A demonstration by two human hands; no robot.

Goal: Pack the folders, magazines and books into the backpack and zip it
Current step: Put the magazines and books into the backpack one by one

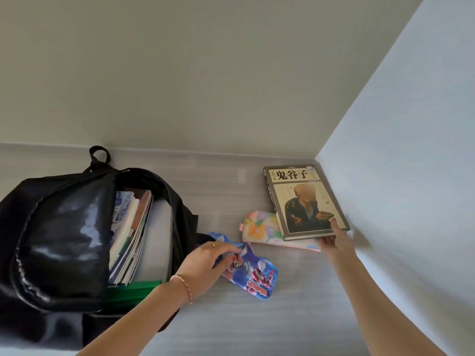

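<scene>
The grey surface point(257, 317) meets a pale wall behind and another on the right. The black backpack point(59, 240) lies at left on the surface, its main compartment unzipped and gaping. Inside stand several magazines and books point(131, 232) packed spine-up, with a translucent folder point(156, 240) beside them and a green folder point(131, 287) at the near edge of the opening. A hardcover book point(305, 201) with Chinese title characters lies flat in the right corner against the wall, partly overlapping a floral pouch point(259, 227). A blue cartoon-printed pouch point(254, 271) lies between backpack and book. The right hand point(334, 240) grips the book's near corner, thumb on the cover, fingers curled beneath. The left hand point(208, 263), wearing a ring and a wrist cord, rests on the blue pouch with fingers curled around its upper end.
</scene>
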